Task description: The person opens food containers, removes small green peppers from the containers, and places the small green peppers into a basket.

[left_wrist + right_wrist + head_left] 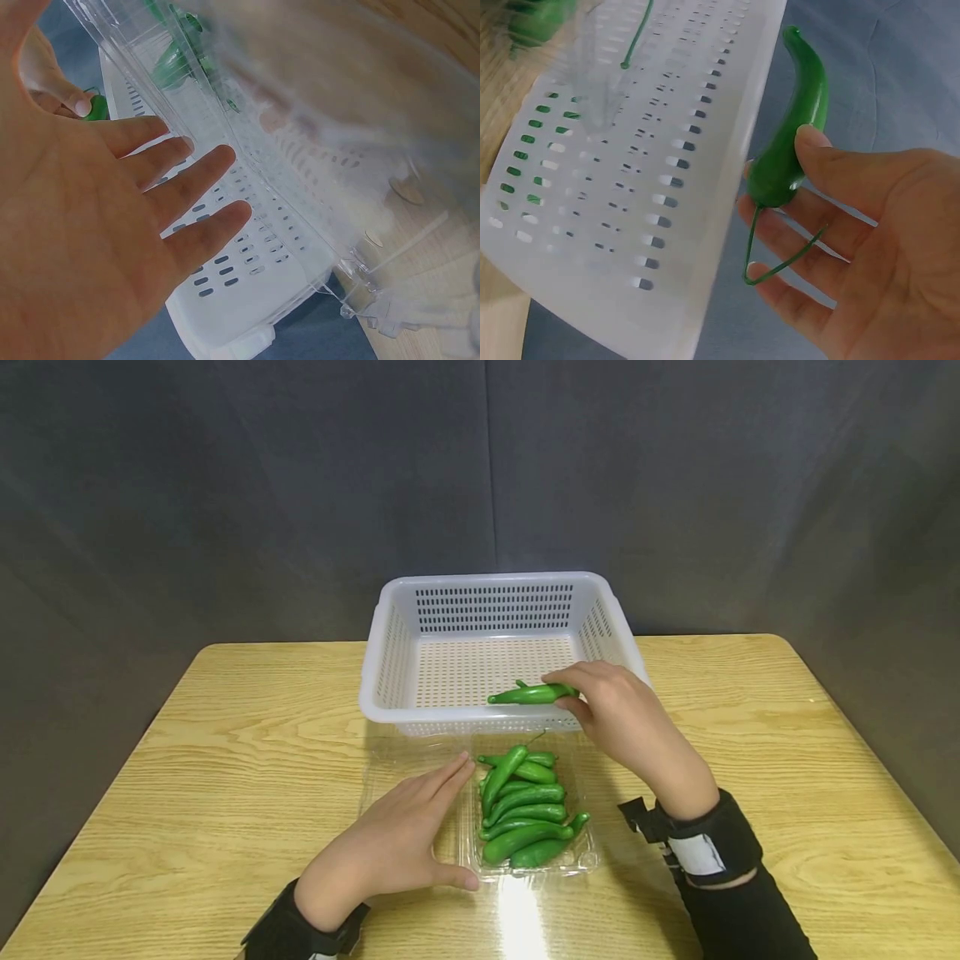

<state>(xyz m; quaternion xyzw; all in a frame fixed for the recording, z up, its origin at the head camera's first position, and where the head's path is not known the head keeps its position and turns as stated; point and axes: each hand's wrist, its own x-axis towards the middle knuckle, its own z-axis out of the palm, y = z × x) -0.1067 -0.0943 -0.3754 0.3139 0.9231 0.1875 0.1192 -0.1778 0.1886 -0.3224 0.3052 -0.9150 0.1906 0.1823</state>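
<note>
My right hand (611, 706) pinches a green chili pepper (521, 695) by its stem end, over the near rim of the white basket (480, 715). In the right wrist view, thumb and fingers grip the fat end of this pepper (787, 150), and its thin bent stem hangs down across the fingers. Several more green peppers (528, 814) lie in a clear plastic box (588, 860) in front of the basket. My left hand (397, 831) is spread beside the box's left edge, over its clear lid (382, 760), fingers straight and holding nothing.
The basket has slotted walls, and bits of green show through its holes (529, 139) in the right wrist view. Everything stands on a wooden table (225, 760), with a dark cloth (300, 502) hanging behind it. Black bands (708, 839) wrap the wrists.
</note>
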